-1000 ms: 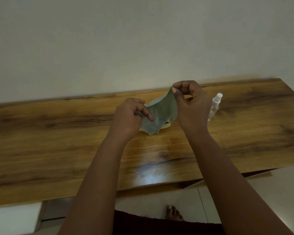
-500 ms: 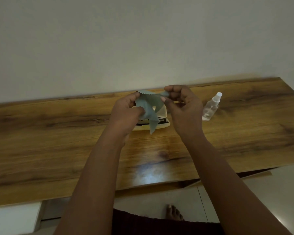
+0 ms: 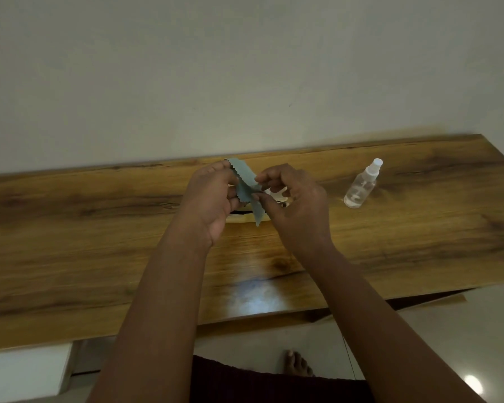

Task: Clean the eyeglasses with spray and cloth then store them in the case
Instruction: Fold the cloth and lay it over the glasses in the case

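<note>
Head view: both hands, left hand (image 3: pixel 213 193) and right hand (image 3: pixel 291 199), pinch a limp, featherlight cloth (image 3: pixel 249 190) by its edges over the desk (image 3: pixel 99 242); fingers closed on fabric, which looks easy to bunch.

Grey-green cloth (image 3: pixel 246 186) between both hands' fingers (image 3: pixel 261 196) above wooden table (image 3: pixel 99 242)

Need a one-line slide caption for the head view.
Both hands, left and right, pinch a grey-green cloth above the table; spray bottle stands aside.
</note>
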